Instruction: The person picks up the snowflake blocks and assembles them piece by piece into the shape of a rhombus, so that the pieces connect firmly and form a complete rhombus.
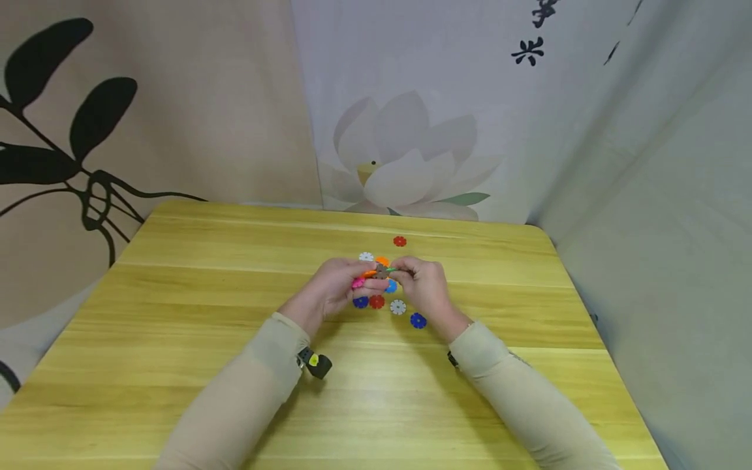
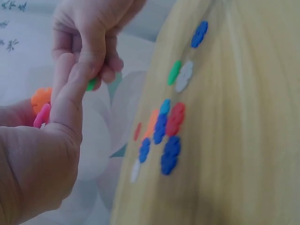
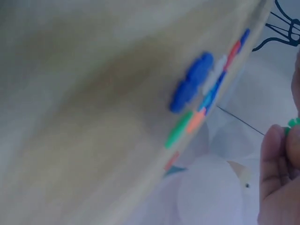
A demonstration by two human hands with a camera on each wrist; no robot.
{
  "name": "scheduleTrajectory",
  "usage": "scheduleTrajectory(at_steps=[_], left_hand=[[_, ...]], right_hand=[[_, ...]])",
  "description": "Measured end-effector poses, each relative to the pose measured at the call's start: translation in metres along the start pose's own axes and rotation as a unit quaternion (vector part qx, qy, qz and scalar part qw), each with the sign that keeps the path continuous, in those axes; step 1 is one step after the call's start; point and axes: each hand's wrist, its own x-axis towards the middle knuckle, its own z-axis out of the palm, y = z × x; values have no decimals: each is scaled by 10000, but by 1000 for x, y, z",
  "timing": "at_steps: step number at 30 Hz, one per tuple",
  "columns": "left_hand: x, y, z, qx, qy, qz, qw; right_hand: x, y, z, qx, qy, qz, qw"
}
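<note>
Over the table, my left hand (image 1: 331, 284) holds a small cluster of notched plastic snowflake discs. A pink disc (image 1: 358, 282), an orange disc (image 1: 368, 274) and a brown disc (image 1: 382, 271) show in it. My right hand (image 1: 425, 287) pinches a green snowflake disc (image 1: 391, 269) right at the brown disc's edge. In the left wrist view the green disc (image 2: 91, 85) is mostly covered by fingers, while the orange disc (image 2: 41, 99) and pink disc (image 2: 42, 115) stick out beside the left hand. The right wrist view catches the green disc (image 3: 294, 123) at a fingertip.
Several loose discs lie on the wooden table (image 1: 235, 294) below and around the hands. Among them are a red disc (image 1: 400, 241) farthest back, a white disc (image 1: 397, 307), a dark blue disc (image 1: 418, 320) and a flat green disc (image 2: 174, 72). A printed curtain (image 1: 235, 98) hangs behind the table.
</note>
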Motion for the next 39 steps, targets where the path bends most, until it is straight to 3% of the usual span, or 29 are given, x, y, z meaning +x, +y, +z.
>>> scheduleTrajectory(at_steps=[3,6,11,14,16,17,19,20,21,23,25,27,29,36,39], left_hand=[[-3,4,1,357,117,13,9993],[-5,5,2,500,190,-66,9986],[-5,3,3,664,273,45,9974],[-5,2,3,781,344,96,9963],[-5,2,1,702,385,95,9967],[-5,3,0,595,415,97,9973],[-5,4,-1,328,463,99,9983],[-5,5,-2,165,439,94,9989],[-5,5,-3,13,408,86,9991],[-4,6,-4,-227,315,53,9992],[-3,6,-4,-419,178,-12,9990],[-3,6,-3,-538,90,-41,9985],[-3,6,-2,-627,40,-45,9980],[-3,7,1,-694,-16,-80,9976],[-3,7,1,-694,-48,-118,9975]], right_hand=[[0,-2,-2,-688,110,-716,9950],[0,-6,-6,-1357,14,-1207,9834],[0,-12,-9,-2181,-66,-1796,9592],[-1,-10,-7,-2325,-92,-1912,9536],[-1,-9,-7,-2045,-113,-1627,9652],[0,-9,-7,-1683,-176,-1231,9779],[2,-9,-11,-656,-333,-100,9972],[4,-10,-13,-14,-393,560,9977],[6,-9,-15,639,-401,1217,9897],[10,-9,-19,1606,-443,2348,9577],[13,-8,-21,2112,-594,2927,9307],[15,-6,-22,2275,-708,3185,9175],[17,-6,-23,2353,-713,3293,9117],[18,-5,-21,2639,-502,3376,9021],[17,-4,-20,2609,-490,3356,9038]])
